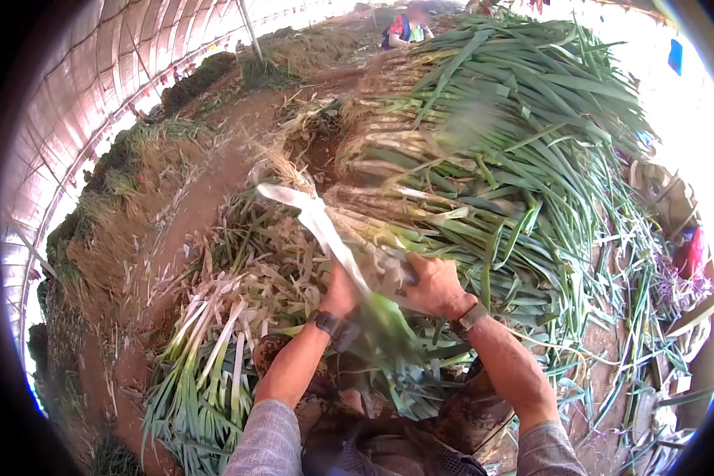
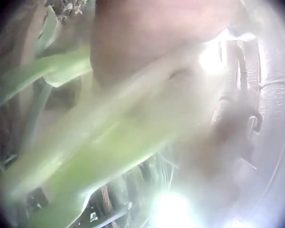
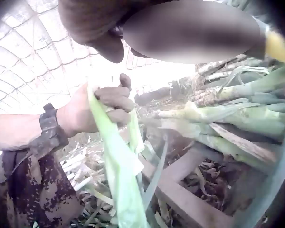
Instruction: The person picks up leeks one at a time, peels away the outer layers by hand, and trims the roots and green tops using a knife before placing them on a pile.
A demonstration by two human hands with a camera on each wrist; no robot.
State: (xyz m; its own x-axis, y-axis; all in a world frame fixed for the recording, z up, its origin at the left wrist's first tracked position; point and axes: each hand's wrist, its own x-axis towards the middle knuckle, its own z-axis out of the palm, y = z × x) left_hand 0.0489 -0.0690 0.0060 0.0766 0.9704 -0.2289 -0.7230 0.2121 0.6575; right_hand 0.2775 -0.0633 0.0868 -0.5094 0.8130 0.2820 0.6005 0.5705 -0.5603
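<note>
Curled fingers of my left hand [image 1: 341,292] grip a leek [image 1: 323,226]. Its pale end points up and away, and its green leaves hang blurred toward the lap. In the right wrist view the left hand [image 3: 102,105] holds the leek [image 3: 118,161] against the palm; the left wrist view shows the leek [image 2: 104,142] close up and blurred. To the right of it, my right hand [image 1: 436,284] is beside the near edge of the big leek pile [image 1: 523,143]. Blur hides what its fingers hold, if anything.
Trimmed leeks [image 1: 214,341] lie at the lower left, beside loose peelings [image 1: 270,266]. Bare soil [image 1: 178,230] runs along the left. A person [image 1: 407,30] is behind the pile. A wooden bar [image 3: 185,202] crosses below the hands in the right wrist view.
</note>
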